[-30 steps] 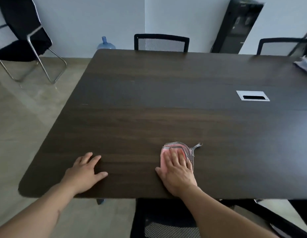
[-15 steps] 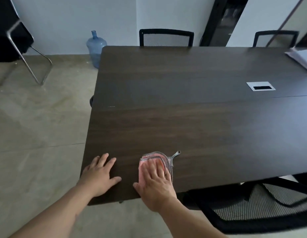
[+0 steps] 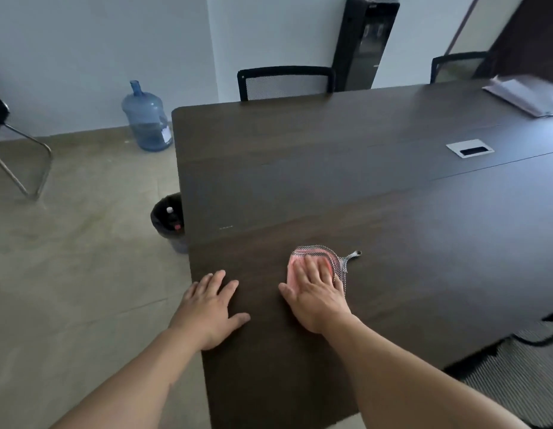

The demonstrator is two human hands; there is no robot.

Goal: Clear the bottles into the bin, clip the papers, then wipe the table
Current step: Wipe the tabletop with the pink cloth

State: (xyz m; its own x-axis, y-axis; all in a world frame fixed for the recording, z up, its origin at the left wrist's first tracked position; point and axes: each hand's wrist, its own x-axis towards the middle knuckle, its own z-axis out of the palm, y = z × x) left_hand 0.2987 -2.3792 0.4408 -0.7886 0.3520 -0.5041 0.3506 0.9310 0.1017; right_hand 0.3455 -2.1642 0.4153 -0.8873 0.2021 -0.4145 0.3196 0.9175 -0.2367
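My right hand (image 3: 318,294) lies flat on a pink cloth with a grey mesh edge (image 3: 315,258), pressing it onto the dark wooden table (image 3: 377,196) near the table's left end. My left hand (image 3: 208,308) rests palm down with fingers spread on the table's left edge, holding nothing. A black bin (image 3: 168,219) stands on the floor under that edge, with bottle caps showing inside. A stack of papers (image 3: 526,94) lies at the far right of the table.
A silver cable slot (image 3: 469,148) is set in the tabletop. Black mesh chairs stand behind the table (image 3: 286,83) and at my right (image 3: 516,370). A blue water jug (image 3: 146,119) stands on the floor by the wall, a black dispenser (image 3: 365,41) behind.
My view has swung left and both hands now sit further onto the table. The right hand with the cloth has slid along the table toward its left end.
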